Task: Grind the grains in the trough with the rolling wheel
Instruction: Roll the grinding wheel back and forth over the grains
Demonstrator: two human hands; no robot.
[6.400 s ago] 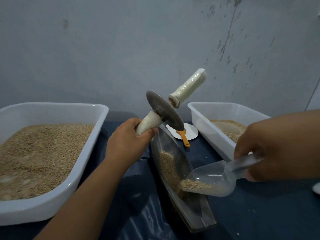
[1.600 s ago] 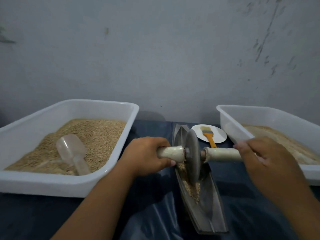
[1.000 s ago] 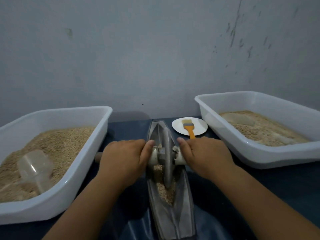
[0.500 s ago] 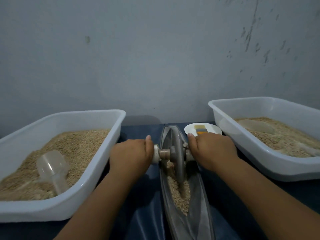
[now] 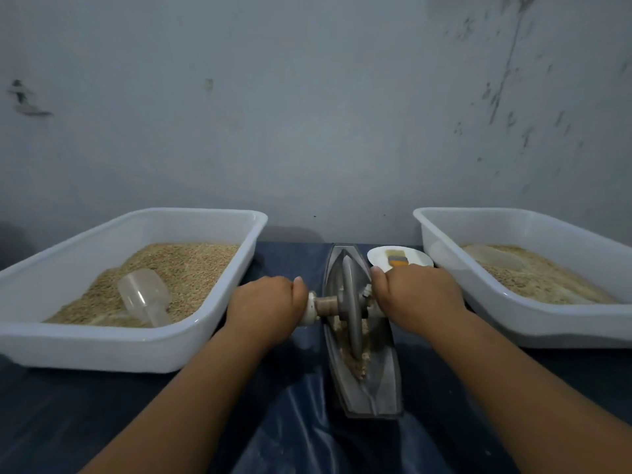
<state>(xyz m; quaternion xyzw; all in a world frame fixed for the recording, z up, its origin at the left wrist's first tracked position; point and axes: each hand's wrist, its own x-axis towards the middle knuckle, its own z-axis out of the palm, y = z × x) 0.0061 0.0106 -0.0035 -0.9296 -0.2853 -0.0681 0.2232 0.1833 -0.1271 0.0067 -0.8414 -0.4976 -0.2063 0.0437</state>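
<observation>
Now my left hand and right hand each grip a handle, the wheel between them standing in the trough on grains. Uneven pressure could tip it, spilling grains.

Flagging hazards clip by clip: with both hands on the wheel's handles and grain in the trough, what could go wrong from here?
1. The trough is narrow and nothing visibly holds it down on the glossy sheet; a hard push could slide or tip it.
2. The grains lie heaped toward the near end; the wheel might push some over the rim.
3. The right hand grips close to the wheel, so its fingers could rub it.
</observation>
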